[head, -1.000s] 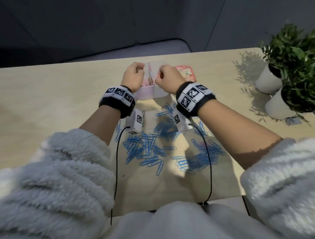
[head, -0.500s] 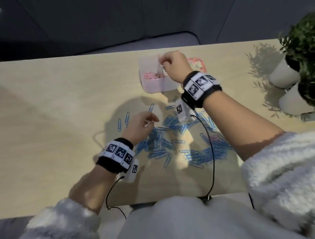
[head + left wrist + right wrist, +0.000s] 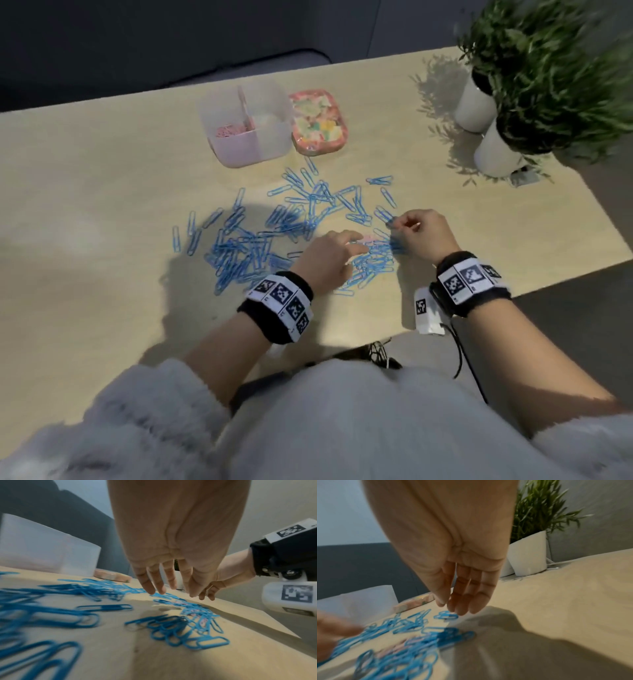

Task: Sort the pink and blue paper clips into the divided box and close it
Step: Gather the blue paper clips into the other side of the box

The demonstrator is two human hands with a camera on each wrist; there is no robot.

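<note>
Both hands are held low over the scattered blue paper clips (image 3: 274, 229) on the tabletop (image 3: 85, 192).

The left hand (image 3: 325, 260) is spread with relaxed fingers, nothing gripped. The right hand (image 3: 423, 233) is relaxed too, nothing held. Pink paper clips (image 3: 230, 130) are seen in the left compartment of the open divided box (image 3: 250, 147); its lid (image 3: 318, 120) lies just beside.

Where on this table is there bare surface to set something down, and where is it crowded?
Bare table lies left of the divided box and of the blue clips; another bare patch runs from the right hand toward the plant pots. Crowded: the clip scatter between box and hands, and around the lid.
</note>
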